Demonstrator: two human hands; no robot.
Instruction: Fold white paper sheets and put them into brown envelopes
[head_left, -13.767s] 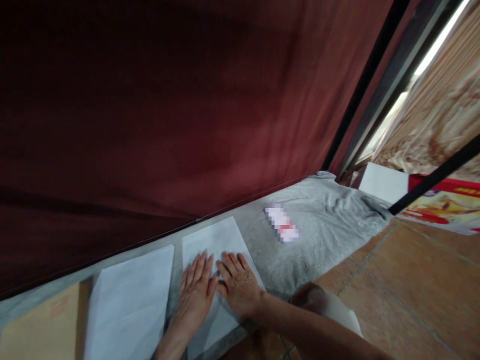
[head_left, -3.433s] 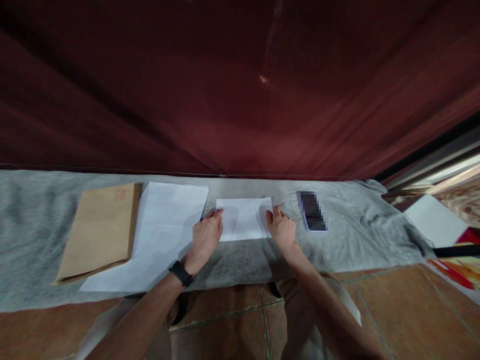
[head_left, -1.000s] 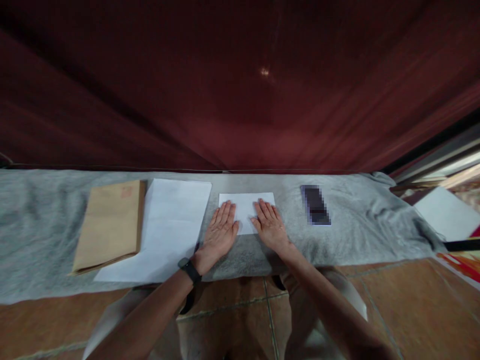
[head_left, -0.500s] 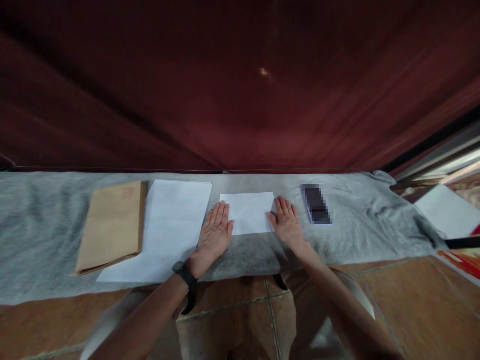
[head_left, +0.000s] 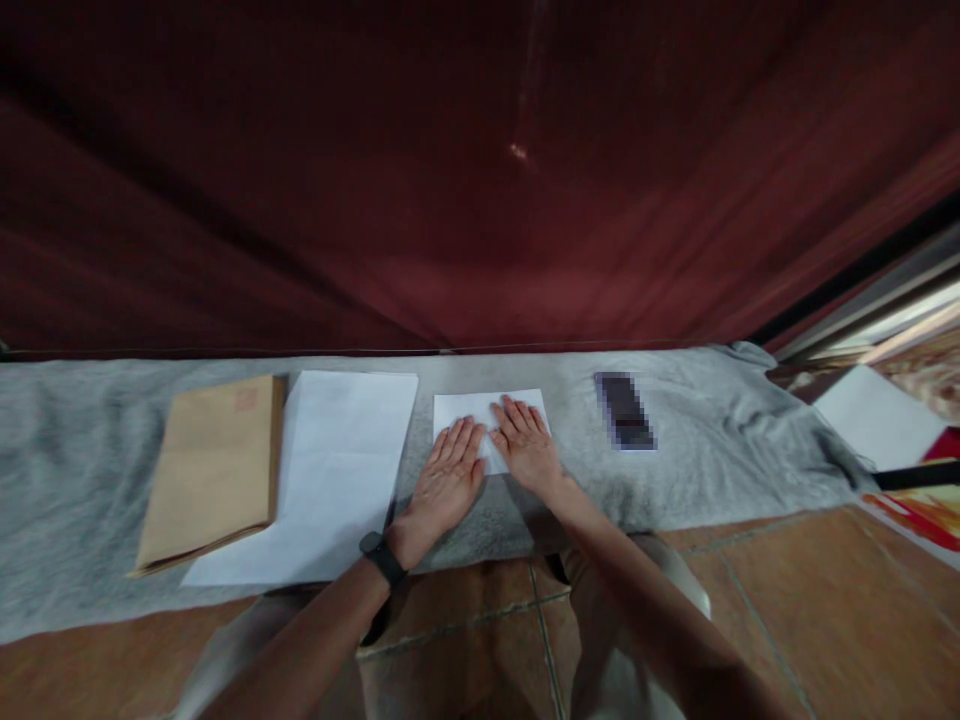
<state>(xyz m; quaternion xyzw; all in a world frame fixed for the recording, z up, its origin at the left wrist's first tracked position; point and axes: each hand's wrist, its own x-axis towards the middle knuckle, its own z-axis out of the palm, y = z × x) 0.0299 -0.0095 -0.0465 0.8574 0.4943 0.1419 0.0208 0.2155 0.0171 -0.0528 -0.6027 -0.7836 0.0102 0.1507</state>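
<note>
Both hands (head_left: 448, 482) moved inward on the small paper (head_left: 478, 404), long axis sideways.

I count one phone (head_left: 627, 412), one small sheet (head_left: 465, 405), one white stack (head_left: 341, 465), one brown stack (head_left: 214, 465).

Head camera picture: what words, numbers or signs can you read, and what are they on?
No words or numbers can be read.
Brown paper stack: a red mark, too blurred to read.
Phone: pixelated, nothing readable.
Black watch: too small to tell.
Red and yellow printed box, right edge: cut off, no word readable.
Small white paper and larger white sheets: no writing shows.
</note>
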